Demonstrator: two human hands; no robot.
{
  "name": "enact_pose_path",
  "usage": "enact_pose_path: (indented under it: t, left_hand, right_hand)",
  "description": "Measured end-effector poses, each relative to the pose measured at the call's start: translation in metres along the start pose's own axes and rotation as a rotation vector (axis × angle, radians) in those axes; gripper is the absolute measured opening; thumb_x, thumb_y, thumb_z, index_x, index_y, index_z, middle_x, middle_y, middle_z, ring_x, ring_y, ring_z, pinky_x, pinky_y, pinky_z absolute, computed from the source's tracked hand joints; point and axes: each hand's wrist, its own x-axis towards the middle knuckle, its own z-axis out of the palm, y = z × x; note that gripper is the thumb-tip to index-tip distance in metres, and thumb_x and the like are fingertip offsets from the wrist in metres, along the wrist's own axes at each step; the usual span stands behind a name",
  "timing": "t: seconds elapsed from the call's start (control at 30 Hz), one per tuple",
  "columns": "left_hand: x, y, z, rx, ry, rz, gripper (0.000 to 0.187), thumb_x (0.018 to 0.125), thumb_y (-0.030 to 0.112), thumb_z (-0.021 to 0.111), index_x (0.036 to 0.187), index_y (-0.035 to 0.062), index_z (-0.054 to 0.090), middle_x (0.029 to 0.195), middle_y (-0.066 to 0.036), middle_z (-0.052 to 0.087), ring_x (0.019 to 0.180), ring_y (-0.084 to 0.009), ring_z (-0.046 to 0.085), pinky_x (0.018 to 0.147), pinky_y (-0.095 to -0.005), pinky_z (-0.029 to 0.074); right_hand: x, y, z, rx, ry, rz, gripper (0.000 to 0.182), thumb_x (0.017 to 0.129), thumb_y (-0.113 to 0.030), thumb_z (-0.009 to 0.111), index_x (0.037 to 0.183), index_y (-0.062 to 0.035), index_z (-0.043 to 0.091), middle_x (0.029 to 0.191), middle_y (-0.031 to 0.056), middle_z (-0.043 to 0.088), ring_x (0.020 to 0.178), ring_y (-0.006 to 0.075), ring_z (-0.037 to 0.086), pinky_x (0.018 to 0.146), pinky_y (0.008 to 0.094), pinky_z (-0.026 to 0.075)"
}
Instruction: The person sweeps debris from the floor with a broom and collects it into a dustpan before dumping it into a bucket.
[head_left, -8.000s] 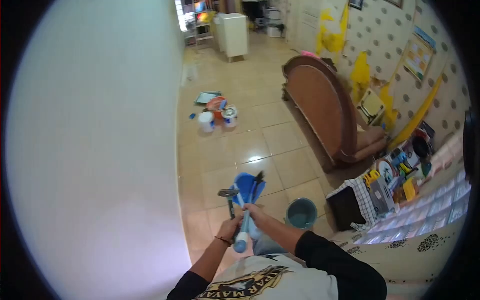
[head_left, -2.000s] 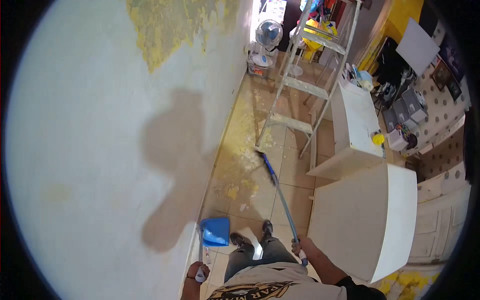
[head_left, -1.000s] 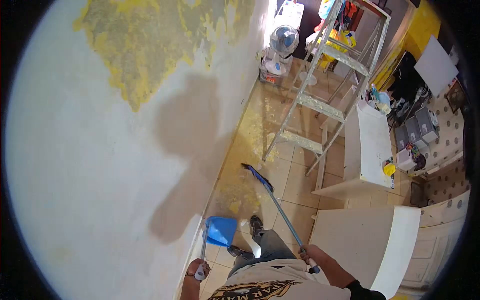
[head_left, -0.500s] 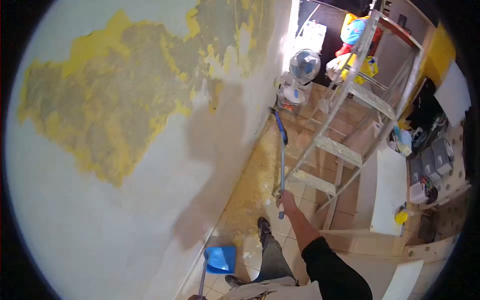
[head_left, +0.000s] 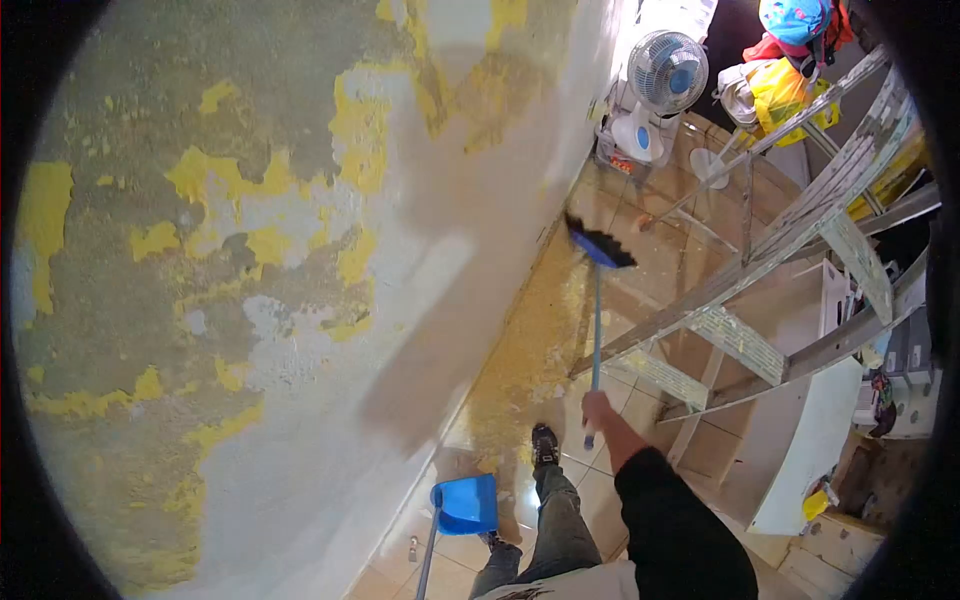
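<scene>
My right hand [head_left: 598, 410] is wrapped round the lower part of the grey handle of a broom [head_left: 597, 330]. The broom's blue head with dark bristles points away from me, over the tiled floor near the ladder's feet. A blue dustpan [head_left: 468, 506] is beside my legs at the foot of the wall. Its long grey handle runs down out of the bottom of the view, where my left hand is hidden. Yellowish dust and flakes [head_left: 520, 375] cover the floor along the wall.
A paint-spattered stepladder [head_left: 740, 345] stands on the right. At the far end are a fan [head_left: 668, 75] and a yellow bag [head_left: 785, 95]. The wall [head_left: 300, 420] on my left has peeling yellow and grey patches. A white panel [head_left: 810, 450] is at the right.
The broom head has turned and shifted right, its bristles now spread into view. The camera view has shifted, bringing the ladder and fan nearer. My left hand has slipped out of view.
</scene>
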Motion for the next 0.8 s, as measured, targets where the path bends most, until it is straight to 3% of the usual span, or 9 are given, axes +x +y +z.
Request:
enact_pose_path:
  t: [0.13,0.2,0.27,0.33,0.47,0.53,0.57,0.63,0.8]
  left_hand:
    - [0.006,0.008,0.012,0.03,-0.032,0.003,0.018,0.077,0.022,0.045,0.071,0.0052,0.049,0.059,-0.005,0.044,0.054,-0.016,0.045,0.049,-0.0262,0.04]
    - [0.01,0.013,0.014,0.056,-0.048,0.008,0.018,0.078,0.022,0.045,0.071,0.0056,0.049,0.059,-0.004,0.043,0.054,-0.0159,0.044,0.049,-0.0264,0.04]
    - [0.017,0.015,0.014,0.075,-0.072,0.018,0.018,0.079,0.022,0.045,0.071,0.0061,0.049,0.058,-0.004,0.043,0.053,-0.0158,0.044,0.048,-0.0265,0.04]
    - [0.017,0.019,0.017,0.074,-0.083,0.017,0.018,0.079,0.022,0.044,0.071,0.0065,0.049,0.058,-0.004,0.043,0.053,-0.0158,0.044,0.048,-0.0267,0.039]
    - [0.017,0.016,0.011,0.077,-0.076,0.033,0.018,0.081,0.023,0.044,0.072,0.0075,0.048,0.057,-0.003,0.042,0.052,-0.0157,0.043,0.048,-0.027,0.038]
    - [0.015,0.014,0.011,0.081,-0.059,0.037,0.019,0.081,0.023,0.043,0.072,0.0079,0.048,0.057,-0.003,0.042,0.052,-0.0156,0.043,0.048,-0.0272,0.038]
    - [0.014,0.012,0.011,0.085,-0.05,0.045,0.019,0.081,0.023,0.043,0.072,0.0081,0.048,0.057,-0.002,0.042,0.052,-0.0156,0.043,0.048,-0.0272,0.038]
    - [0.009,0.007,0.009,0.087,-0.017,0.053,0.019,0.082,0.024,0.043,0.072,0.0086,0.048,0.057,-0.002,0.041,0.052,-0.0155,0.043,0.048,-0.0274,0.037]
    - [-0.007,-0.014,-0.01,0.107,0.08,0.101,0.019,0.084,0.024,0.042,0.072,0.0097,0.048,0.056,-0.001,0.041,0.051,-0.0154,0.042,0.048,-0.0278,0.037]
  right_hand:
    - [-0.099,-0.089,0.008,0.113,-0.175,-0.158,0.029,0.047,-0.034,0.073,0.06,-0.01,0.064,0.063,0.0077,0.056,0.067,0.0269,0.058,0.054,0.04,0.044]
    - [-0.133,-0.098,0.066,0.649,0.246,-0.163,0.021,0.063,-0.026,0.065,0.063,-0.0056,0.058,0.058,0.01,0.054,0.055,0.0247,0.055,0.047,0.0382,0.043]
    - [-0.197,-0.126,-0.021,0.396,0.398,-0.237,0.019,0.073,-0.021,0.059,0.069,-0.0032,0.054,0.054,0.0109,0.051,0.046,0.0241,0.053,0.041,0.0364,0.042]
    - [-0.225,-0.144,-0.09,1.993,0.043,0.608,0.019,0.08,-0.022,0.053,0.075,-0.0035,0.051,0.052,0.0101,0.047,0.04,0.0212,0.049,0.038,0.0331,0.041]
    - [-0.159,-0.09,-0.028,1.753,0.379,0.501,0.021,0.071,-0.018,0.057,0.053,-0.0088,0.052,0.052,0.0111,0.05,0.044,0.0262,0.049,0.044,0.0383,0.042]
    - [-0.092,-0.03,-0.03,0.466,0.439,0.058,0.018,0.069,-0.016,0.057,0.052,-0.0085,0.053,0.052,0.0071,0.052,0.046,0.0241,0.05,0.045,0.038,0.039]
    - [-0.069,-0.021,-0.091,1.211,0.398,0.297,0.016,0.065,-0.018,0.058,0.051,-0.0104,0.055,0.054,0.0067,0.054,0.054,0.0234,0.053,0.053,0.0384,0.038]
    - [0.058,0.07,-0.007,0.254,0.61,0.122,0.013,0.064,-0.017,0.058,0.053,-0.0112,0.058,0.052,0.0078,0.054,0.051,0.0222,0.057,0.049,0.0369,0.044]
    - [0.122,0.101,-0.04,0.096,-0.073,0.219,0.012,0.066,-0.02,0.061,0.06,-0.0105,0.064,0.063,0.0062,0.061,0.066,0.0203,0.061,0.053,0.0345,0.048]
